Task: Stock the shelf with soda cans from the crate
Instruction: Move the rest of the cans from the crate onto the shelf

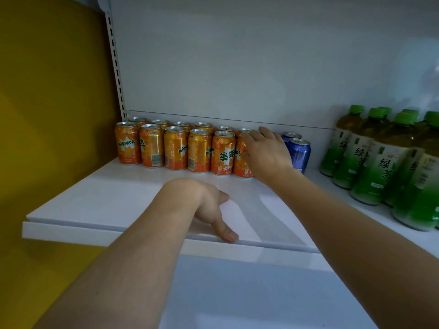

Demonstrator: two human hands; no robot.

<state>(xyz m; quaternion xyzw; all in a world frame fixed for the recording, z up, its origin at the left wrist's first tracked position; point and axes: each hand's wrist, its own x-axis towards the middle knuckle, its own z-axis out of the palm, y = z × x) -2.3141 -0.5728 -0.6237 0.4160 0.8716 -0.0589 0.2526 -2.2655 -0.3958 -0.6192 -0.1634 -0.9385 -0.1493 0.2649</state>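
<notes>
Several orange Mirinda cans (175,150) stand in two rows at the back of the white shelf (107,193). My right hand (266,153) is wrapped around the rightmost front orange can (241,162), which stands on the shelf. Just right of it are two blue cans (299,153), partly hidden behind my hand. My left hand (211,205) rests on the shelf's front part, fingers curled under, thumb on the front lip, holding nothing. The crate is out of view.
Several green tea bottles (380,160) with green caps crowd the shelf's right end. A slotted white upright (116,65) and a yellow wall (47,115) bound the left side. The white back panel (237,55) rises behind the cans.
</notes>
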